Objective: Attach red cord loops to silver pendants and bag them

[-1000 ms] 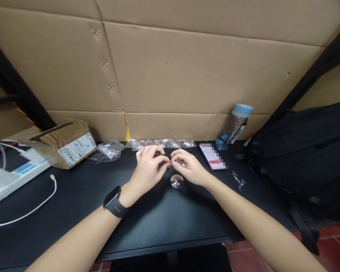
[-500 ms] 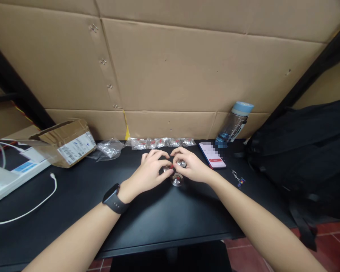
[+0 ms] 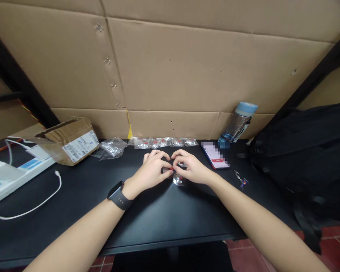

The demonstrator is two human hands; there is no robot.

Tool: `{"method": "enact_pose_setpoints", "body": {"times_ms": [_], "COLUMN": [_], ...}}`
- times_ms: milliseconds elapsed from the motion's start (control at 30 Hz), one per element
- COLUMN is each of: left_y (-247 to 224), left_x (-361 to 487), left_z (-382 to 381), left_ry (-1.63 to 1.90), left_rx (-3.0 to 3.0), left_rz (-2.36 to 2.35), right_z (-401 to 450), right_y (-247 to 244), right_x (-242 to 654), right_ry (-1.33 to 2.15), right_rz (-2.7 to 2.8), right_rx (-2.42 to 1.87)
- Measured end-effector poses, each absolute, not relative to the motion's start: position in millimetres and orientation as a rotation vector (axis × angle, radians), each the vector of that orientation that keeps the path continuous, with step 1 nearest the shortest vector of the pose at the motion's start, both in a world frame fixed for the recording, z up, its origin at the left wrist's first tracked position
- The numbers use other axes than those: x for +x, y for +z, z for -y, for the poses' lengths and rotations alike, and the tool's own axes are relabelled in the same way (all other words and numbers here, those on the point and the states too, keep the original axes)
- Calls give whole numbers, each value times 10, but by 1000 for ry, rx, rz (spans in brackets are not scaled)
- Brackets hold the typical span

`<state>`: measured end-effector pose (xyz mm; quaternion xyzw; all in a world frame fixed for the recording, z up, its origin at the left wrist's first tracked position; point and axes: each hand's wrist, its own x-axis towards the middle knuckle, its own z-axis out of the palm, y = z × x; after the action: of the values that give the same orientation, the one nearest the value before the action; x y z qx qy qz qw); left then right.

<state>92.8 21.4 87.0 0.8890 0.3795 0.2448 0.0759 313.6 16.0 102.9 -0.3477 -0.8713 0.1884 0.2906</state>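
My left hand [image 3: 153, 170], with a dark watch on its wrist, curls its thumb and forefinger around a small shiny round piece with a red middle [image 3: 167, 171]. My right hand [image 3: 190, 167] meets it from the other side, its fingertips closed at the red part. Fingers cover most of this piece. Just in front, a second shiny silver disc with a red spot [image 3: 178, 180] lies on the black table [image 3: 170, 215]. Another shiny round piece [image 3: 182, 164] shows partly behind my right fingers.
Several clear-wrapped shiny pieces [image 3: 164, 142] line the cardboard wall [image 3: 170, 68]. Crumpled plastic [image 3: 112, 147], an opened carton [image 3: 76, 145], a power strip [image 3: 25, 172] and a white cable [image 3: 49, 196] are left. Right are a phone [image 3: 215, 156], bottle [image 3: 235, 126], keychain [image 3: 242, 181] and black backpack [image 3: 303, 155].
The whole view has shifted slightly, so things appear a little further right. My right fingers now cover more of the round piece behind them. Both hands stay together over the pieces.
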Motion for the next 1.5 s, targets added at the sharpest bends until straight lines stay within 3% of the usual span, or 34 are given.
{"method": "enact_pose_setpoints", "body": {"times_ms": [367, 900, 1500], "left_y": [963, 935, 782], "left_x": [874, 952, 955], "left_z": [-196, -76, -137], "left_ry": [724, 651, 660], "left_rx": [2805, 3030, 3079], "left_rz": [-1231, -1239, -1302], "right_z": [-207, -123, -152], "right_y": [1134, 1119, 1114], "right_x": [3330, 3308, 3345], "right_ry": [608, 70, 9], "right_rz": [2745, 2735, 2789], "right_rx": [-996, -1360, -1375]}}
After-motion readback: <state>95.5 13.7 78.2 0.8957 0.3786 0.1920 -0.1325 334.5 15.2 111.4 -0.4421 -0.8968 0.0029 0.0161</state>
